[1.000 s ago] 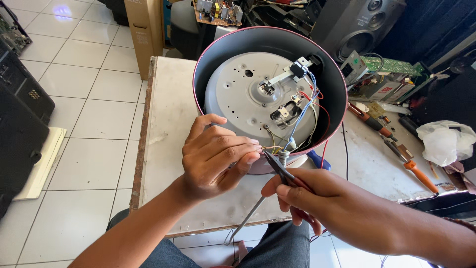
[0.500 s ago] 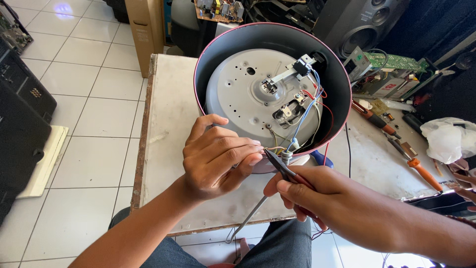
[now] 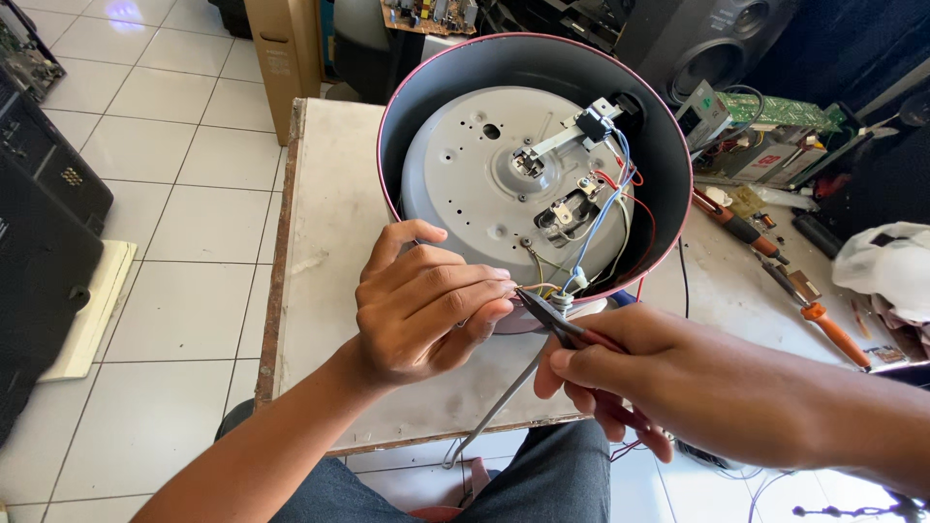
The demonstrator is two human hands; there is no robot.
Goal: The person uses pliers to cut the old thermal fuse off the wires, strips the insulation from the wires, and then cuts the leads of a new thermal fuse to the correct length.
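Note:
An upturned round cooker body (image 3: 436, 116) with a dark inside and pink rim lies on a worn white table (image 3: 329, 223). Its grey base plate (image 3: 475, 174) carries a metal bracket and blue, red and yellow wires (image 3: 605, 208). My left hand (image 3: 421, 300) pinches the wires at the near rim. My right hand (image 3: 630, 373) grips small red-handled pliers (image 3: 552, 318), their jaws touching the wires by my left fingertips. A grey power cord (image 3: 494, 412) hangs off the table's front edge.
Screwdrivers with orange handles (image 3: 823, 324) and circuit boards (image 3: 775, 111) lie at the right. A white crumpled cloth (image 3: 886, 266) sits at far right. A cardboard box (image 3: 286, 53) and a speaker (image 3: 717, 44) stand behind. Tiled floor (image 3: 184, 213) is at left.
Both hands stay at the near rim with the pliers at the wires; the view has shifted only slightly.

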